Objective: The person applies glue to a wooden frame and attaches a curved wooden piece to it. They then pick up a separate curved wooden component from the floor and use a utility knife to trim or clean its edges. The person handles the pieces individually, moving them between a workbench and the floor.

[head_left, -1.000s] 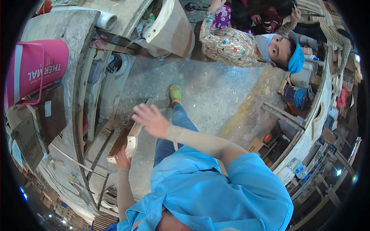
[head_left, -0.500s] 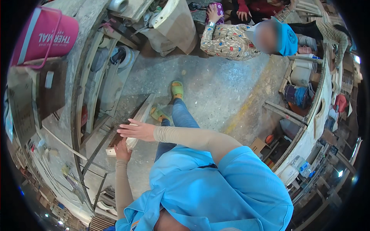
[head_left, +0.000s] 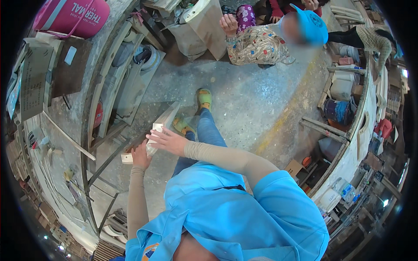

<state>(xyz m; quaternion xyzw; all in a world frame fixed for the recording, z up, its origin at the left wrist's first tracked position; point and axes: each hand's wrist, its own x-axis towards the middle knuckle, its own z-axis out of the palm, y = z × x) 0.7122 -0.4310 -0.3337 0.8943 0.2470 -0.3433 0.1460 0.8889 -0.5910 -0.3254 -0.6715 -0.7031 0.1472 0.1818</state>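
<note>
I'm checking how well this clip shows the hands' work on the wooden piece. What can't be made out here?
- Head view: the underside of the wooden piece is turned away.
- The left hand shows only its back, so its grip cannot be told.
- The right hand lies over the piece's near end, hiding it.
- The shelf at left bends and blurs toward the fisheye rim; its small items are unreadable.

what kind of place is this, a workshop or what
Most likely a woodworking or furniture workshop: both hands, left hand and right hand, rest on a pale wooden board over a dusty concrete floor, with curved wooden pieces stacked along a workbench.
</note>
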